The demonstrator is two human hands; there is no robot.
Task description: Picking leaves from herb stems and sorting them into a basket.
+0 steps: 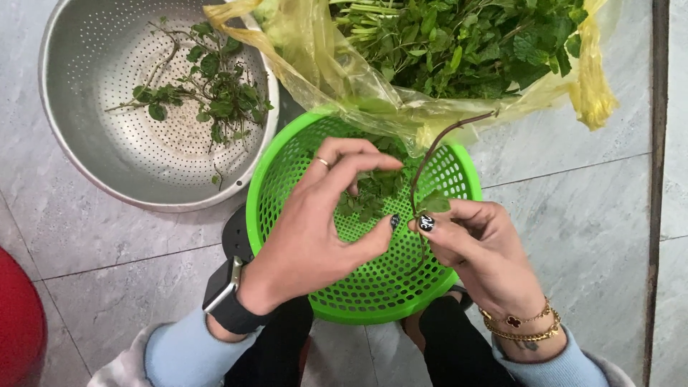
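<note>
Nearest, both forearms come up over dark-clothed knees; the left wrist carries a dark smartwatch (223,295), the right wrist gold bracelets (521,326). The right hand (481,247) pinches a thin reddish herb stem (430,168) between thumb and forefinger, fingers closed narrow on its lower end beside one remaining leaf (433,203); the stem's long axis runs up and away to the right, curving toward the bag. The left hand (315,229) hovers just left of that pinch, thumb tip almost touching the right thumb, fingers curled in a loose arc and holding nothing that can be made out; it is the hand nearer the leaf. Beneath both sits a green plastic basket (287,179) on the grey tiled floor (573,208), picked leaves (373,197) lying in it. Farther left, a metal colander (79,154) holds stripped stalks (208,93); farthest, a yellow plastic bag (322,72) lies open with a mass of leafy herbs (459,43).
</note>
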